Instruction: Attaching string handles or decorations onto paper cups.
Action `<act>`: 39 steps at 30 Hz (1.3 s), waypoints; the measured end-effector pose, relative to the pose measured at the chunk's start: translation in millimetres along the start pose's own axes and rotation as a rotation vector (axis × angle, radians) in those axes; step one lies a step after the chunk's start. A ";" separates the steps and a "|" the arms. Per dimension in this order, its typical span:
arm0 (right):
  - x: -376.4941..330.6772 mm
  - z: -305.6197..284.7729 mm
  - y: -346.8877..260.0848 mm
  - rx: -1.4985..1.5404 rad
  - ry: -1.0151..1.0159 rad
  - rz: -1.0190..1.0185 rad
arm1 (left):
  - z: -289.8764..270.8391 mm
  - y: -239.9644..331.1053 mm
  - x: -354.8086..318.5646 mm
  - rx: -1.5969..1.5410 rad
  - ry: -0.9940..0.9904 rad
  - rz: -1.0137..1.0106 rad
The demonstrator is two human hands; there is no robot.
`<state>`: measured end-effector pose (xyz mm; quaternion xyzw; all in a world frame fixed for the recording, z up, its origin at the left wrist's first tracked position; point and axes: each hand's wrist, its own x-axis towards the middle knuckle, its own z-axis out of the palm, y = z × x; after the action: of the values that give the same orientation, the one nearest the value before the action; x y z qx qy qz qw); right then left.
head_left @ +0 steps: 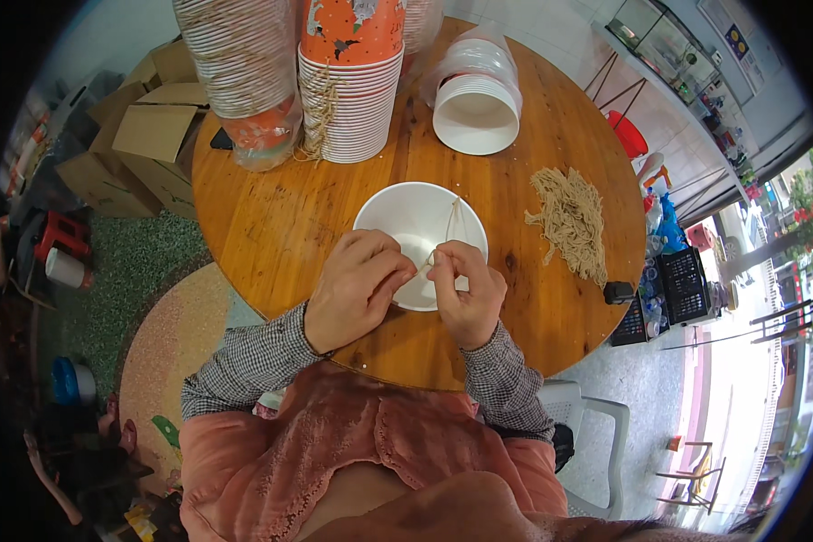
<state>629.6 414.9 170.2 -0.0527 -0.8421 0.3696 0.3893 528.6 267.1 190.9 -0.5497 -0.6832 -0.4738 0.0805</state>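
1. The hands cover the near rim of the bowl [406, 217].
2. The string [452, 226] goes in between the fingers [443, 262], so its end is hidden.
3. The cup stacks [348, 81] are cut off at the top edge.
4. The things by the door [668, 235] are too small to tell.

Glossy varnished wood table [271, 217]; matt white paper bowl [405, 212]; rough fibrous string [453, 221].

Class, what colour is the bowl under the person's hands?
White: the bowl is plain white inside, seen best in the head view.
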 end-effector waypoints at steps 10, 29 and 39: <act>6.0 0.2 -3.4 0.016 0.046 -0.039 | 6.3 -11.2 7.6 -0.515 -0.115 -0.353; 16.4 -62.8 79.0 -0.059 0.433 0.133 | -0.4 -6.2 -12.1 0.057 -0.208 0.125; -78.9 -50.3 78.4 -0.241 -0.047 -0.108 | 3.0 -14.5 -6.5 0.397 -0.317 0.395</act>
<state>703.5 470.9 90.9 -0.0447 -0.8909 0.2455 0.3796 520.3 265.7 177.1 -0.7124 -0.6464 -0.2148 0.1690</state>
